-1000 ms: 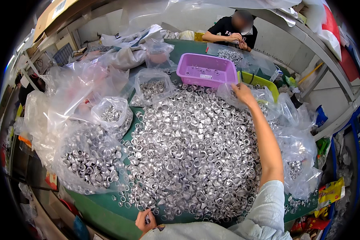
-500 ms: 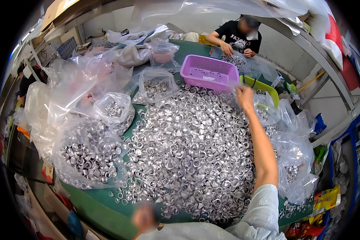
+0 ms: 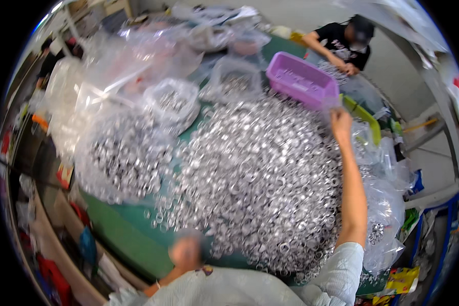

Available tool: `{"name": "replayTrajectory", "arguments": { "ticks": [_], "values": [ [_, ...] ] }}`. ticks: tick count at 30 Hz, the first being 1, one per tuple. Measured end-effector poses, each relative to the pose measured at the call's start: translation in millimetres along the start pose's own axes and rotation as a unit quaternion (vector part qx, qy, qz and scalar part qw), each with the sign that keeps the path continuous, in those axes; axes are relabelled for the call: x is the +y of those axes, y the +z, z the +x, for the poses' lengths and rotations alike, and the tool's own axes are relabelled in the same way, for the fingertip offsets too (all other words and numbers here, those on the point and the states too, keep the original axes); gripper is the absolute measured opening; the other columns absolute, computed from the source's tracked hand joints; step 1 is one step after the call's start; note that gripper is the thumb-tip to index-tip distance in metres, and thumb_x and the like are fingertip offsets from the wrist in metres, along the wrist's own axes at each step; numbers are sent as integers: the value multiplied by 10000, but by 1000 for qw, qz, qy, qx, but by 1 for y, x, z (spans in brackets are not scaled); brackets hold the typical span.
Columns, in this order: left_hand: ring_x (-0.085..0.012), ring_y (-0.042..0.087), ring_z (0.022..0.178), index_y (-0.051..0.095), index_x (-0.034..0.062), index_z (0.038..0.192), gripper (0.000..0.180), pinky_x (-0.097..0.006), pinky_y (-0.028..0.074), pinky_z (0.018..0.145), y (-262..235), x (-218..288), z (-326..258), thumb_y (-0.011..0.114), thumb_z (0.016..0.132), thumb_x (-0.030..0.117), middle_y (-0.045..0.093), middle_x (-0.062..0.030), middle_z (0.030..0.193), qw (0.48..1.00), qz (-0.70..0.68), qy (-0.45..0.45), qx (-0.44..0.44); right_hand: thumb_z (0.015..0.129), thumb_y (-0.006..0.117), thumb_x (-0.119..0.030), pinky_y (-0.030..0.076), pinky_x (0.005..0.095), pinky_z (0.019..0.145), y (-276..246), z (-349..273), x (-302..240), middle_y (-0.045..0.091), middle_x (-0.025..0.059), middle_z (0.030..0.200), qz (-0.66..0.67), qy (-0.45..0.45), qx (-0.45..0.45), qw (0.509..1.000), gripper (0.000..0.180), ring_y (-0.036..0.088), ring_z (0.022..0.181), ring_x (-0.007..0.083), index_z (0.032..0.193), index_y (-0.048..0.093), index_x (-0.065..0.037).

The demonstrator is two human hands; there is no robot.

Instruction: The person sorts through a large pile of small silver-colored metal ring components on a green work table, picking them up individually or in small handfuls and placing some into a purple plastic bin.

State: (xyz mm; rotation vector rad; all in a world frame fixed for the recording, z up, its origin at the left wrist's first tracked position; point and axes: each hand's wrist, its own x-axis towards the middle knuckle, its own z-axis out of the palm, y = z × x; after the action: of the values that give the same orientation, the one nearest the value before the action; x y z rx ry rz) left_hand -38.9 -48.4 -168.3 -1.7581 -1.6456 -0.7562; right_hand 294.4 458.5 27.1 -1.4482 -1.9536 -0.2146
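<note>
A wide heap of small silvery metal rings (image 3: 260, 178) covers the middle of the green table (image 3: 122, 227). My right hand (image 3: 340, 124) reaches past the heap's far right edge, its fingers closed on a piece of clear plastic film (image 3: 331, 105). That film overlaps the near right corner of a purple plastic basket (image 3: 303, 84), which has a few rings in it. My left hand (image 3: 184, 252) is low at the near edge of the heap, close to my body. A blur covers its fingers, so whether it holds anything is hidden.
Clear bags of rings stand left of the heap, a large one (image 3: 125, 158) and a smaller one (image 3: 171, 102). More plastic bags (image 3: 385, 214) lie along the right. A yellow-green basket (image 3: 364, 120) sits beyond my right hand. Across the table a person (image 3: 344, 46) handles rings.
The view has turned, so the table's things appear shifted and tilted. My right hand stays by the purple basket's corner with the plastic film. More of my left forearm shows now.
</note>
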Motion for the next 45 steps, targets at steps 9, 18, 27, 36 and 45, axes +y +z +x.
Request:
{"name": "replayTrajectory", "arguments": {
  "ticks": [9,18,27,36,45],
  "values": [
    [-267,582,637,596,-23,760,76,-336,476,553,-44,6,113,554,697,-25,605,-144,755,885,-353,-299,-56,749,641,-137,352,384,844,-111,-142,-211,600,136,923,153,-145,-222,952,215,544,912,314,925,593,-25],
    [-229,582,698,590,-25,840,99,-304,465,643,-61,1,125,523,768,-14,608,-134,826,772,-505,-366,-120,709,640,-36,363,340,719,-113,-268,-296,561,80,839,247,-111,-317,909,181,513,811,250,887,607,-36],
    [-184,557,616,600,16,908,146,-296,450,546,-80,-12,109,616,770,63,565,-95,745,759,-481,-377,-225,689,682,-207,318,357,709,-98,-308,-332,507,60,870,105,-114,-284,946,280,459,836,236,895,583,-45],
    [-101,431,563,604,32,994,312,-237,386,524,-76,-9,107,695,697,6,449,-26,640,762,-473,-397,-195,748,636,-61,341,296,669,-94,-326,-326,580,41,780,215,-25,-201,955,121,498,698,150,865,624,-35],
    [-67,429,604,617,37,1052,374,-211,373,552,-94,-11,139,693,687,14,468,-3,660,633,-653,-353,-219,834,539,-52,421,188,605,-128,-336,-324,627,61,820,687,500,-365,380,84,571,704,87,876,595,-5]
  ]
}}
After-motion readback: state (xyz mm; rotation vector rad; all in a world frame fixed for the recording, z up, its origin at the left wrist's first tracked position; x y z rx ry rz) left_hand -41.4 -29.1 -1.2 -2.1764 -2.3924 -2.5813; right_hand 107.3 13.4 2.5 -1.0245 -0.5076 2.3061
